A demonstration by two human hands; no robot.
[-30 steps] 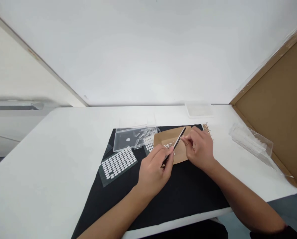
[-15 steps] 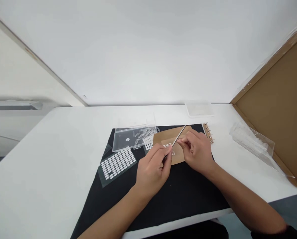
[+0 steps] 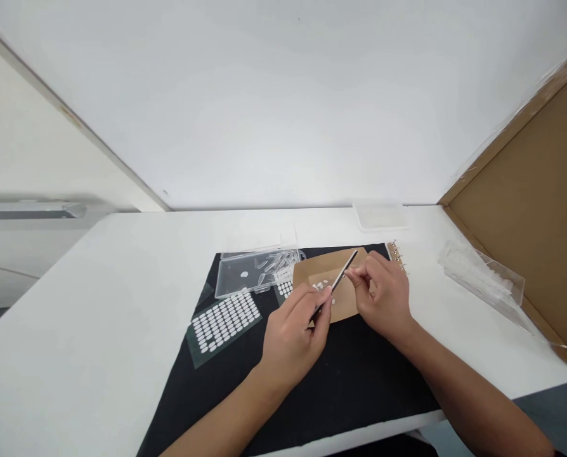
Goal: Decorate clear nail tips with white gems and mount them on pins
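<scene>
My left hand (image 3: 295, 339) is closed on the lower end of a thin dark nail file (image 3: 345, 270) with a pale edge, which slants up to the right. Beside the file, my right hand (image 3: 378, 289) is pinched at the fingertips, close to its upper part. What those fingertips hold is too small to make out. Beneath both hands lies a brown paper sheet (image 3: 307, 266) with several small white pieces on it. To the left, a clear plastic box (image 3: 233, 276) contains several transparent nail tips (image 3: 281, 261).
A dark sheet of white oval stickers (image 3: 226, 320) lies on the black mat (image 3: 359, 381). A strip with metal pins (image 3: 396, 257) stands at the mat's right. Further off are a clear lid (image 3: 381, 217), a clear tray (image 3: 483, 276) and a cardboard box (image 3: 531, 190).
The nail file has turned slightly, so more of its dark face shows. My right fingertips have shifted a little along it. The whole view has tipped slightly upward.
</scene>
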